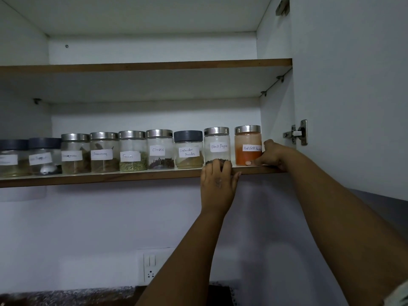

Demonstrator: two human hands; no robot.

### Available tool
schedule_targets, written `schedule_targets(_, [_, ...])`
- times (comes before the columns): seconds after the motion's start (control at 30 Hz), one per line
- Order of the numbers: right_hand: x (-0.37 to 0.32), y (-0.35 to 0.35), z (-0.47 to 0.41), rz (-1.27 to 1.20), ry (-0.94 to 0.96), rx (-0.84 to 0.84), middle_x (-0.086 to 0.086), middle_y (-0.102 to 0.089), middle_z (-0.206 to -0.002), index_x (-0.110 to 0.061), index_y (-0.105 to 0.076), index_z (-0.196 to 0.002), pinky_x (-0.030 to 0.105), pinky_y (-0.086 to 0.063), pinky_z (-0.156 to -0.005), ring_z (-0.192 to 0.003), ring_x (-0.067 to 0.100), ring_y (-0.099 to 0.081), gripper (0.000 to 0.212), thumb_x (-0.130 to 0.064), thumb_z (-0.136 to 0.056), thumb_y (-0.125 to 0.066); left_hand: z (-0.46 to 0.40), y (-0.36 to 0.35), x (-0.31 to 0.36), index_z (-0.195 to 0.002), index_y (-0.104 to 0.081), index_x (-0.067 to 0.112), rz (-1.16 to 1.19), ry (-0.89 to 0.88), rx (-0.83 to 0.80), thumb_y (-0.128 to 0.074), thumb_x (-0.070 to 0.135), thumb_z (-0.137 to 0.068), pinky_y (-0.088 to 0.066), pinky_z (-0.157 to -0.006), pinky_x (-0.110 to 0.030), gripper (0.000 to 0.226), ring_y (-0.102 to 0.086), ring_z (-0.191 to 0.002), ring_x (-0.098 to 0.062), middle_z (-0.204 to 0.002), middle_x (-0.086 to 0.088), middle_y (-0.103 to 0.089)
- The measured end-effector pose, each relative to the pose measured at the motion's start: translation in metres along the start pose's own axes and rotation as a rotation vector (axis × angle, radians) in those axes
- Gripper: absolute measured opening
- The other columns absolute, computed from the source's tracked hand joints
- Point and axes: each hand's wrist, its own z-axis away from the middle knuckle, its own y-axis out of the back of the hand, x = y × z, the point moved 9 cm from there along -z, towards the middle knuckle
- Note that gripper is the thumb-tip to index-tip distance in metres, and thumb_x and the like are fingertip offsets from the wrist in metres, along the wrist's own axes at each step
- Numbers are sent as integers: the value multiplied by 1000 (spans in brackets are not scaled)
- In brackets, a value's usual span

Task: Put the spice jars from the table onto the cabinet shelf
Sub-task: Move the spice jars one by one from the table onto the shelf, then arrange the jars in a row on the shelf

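- A row of nine spice jars is seen standing upright along the front of the lower cabinet shelf (110, 178), each close beside the next.
- At the far left, two dark-lidded jars (13, 157) are partly dimmed; their labels cannot be read.
- Next, a steel-lidded jar with a blurred label (75, 153) is placed, then the jar marked Cinnamon (103, 152).
- The Fennel jar (133, 151) is filled low with green seed, and the Cloves jar (159, 149) holds a little dark spice at its bottom.
- The Coriander Powder jar (188, 149) is topped by a dark lid, unlike its steel-lidded neighbours.
- The Black Pepper jar (217, 144) is touched at its base by the left hand (217, 184); the fingers are laid against the lower glass and over the shelf edge, with the grip loosely curled rather than clamped round the jar.
- The Red Chilli Powder jar (248, 145) is set at the right end of the row, near the cabinet's side wall.
- The right hand (270, 156) is pressed against that jar's right side, the thumb laid along the shelf at its foot; whether the grip is closed on the jar cannot be told.
- A metal hinge (298, 133) is fixed to the open cabinet door at the right.
- Below, a wall switch plate (150, 265) and a strip of speckled worktop (66, 297) are visible.
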Motion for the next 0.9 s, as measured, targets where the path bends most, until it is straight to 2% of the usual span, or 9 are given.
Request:
schedule_targets(0.17, [-2,0,5,15,-22,-7,18,-34,-149,-4,-14,-149,43,-39,-106,-132,34,-39,110,-24,-69,-87,2,1,0,-110,-57,17,26,-49,-105,-58,40,-89,-46,-87,-34,32,-53,-98,-22,-108,-5,-55])
schedule_targets(0.3, [-4,0,15,51,-62,53,21,-28,-154,-3,9,-153,43,-32,-110,-139,36,-33,118,-20,-78,-80,10,6,-1,-130,-53,13,75,-176,-218,-60,44,-85,-43,-104,-43,55,-51,-118,-26,-127,-8,-55])
schedule_targets(0.4, [-16,-7,28,56,-50,263,25,-36,-149,-5,12,-153,44,-35,-108,-133,38,-41,110,-8,-84,-73,12,29,-31,-145,-38,9,165,-93,-166,-59,42,-88,-37,-111,-43,69,-44,-132,-28,-143,-10,-47])
schedule_targets(0.5, [-27,-23,49,-86,-64,632,24,-31,-147,-7,-1,-155,44,-40,-104,-129,38,-44,95,5,-85,-65,11,69,-75,-148,-30,8,176,62,2,-57,38,-91,-36,-110,-41,69,-41,-136,-27,-148,-11,-42])
schedule_targets(0.57, [-39,-42,66,-78,-33,852,22,-20,-153,-6,-8,-154,43,-38,-108,-134,37,-37,87,3,-87,-63,7,91,-100,-147,-28,8,184,99,49,-60,34,-91,-39,-109,-48,70,-41,-135,-26,-147,-10,-43])
schedule_targets(0.63, [-56,-66,82,-66,-12,990,22,-10,-158,-7,-11,-153,46,-36,-112,-140,37,-27,89,-1,-86,-68,2,109,-128,-146,-30,7,172,99,71,-61,32,-90,-41,-106,-50,69,-41,-133,-26,-144,-11,-44])
schedule_targets(0.73, [-103,-116,95,-76,68,1015,22,-7,-159,-8,-12,-153,47,-38,-111,-142,39,-21,92,0,-82,-70,0,139,-173,-145,-31,6,119,63,65,-61,31,-90,-39,-108,-51,68,-42,-133,-27,-144,-12,-45])
schedule_targets(0.9, [-225,-222,115,-94,392,944,22,-15,-155,-5,-16,-150,42,-38,-111,-140,37,-25,84,4,-83,-66,-4,207,-265,-146,-34,5,57,4,93,-61,26,-90,-36,-112,-46,65,-38,-136,-26,-146,-12,-45])
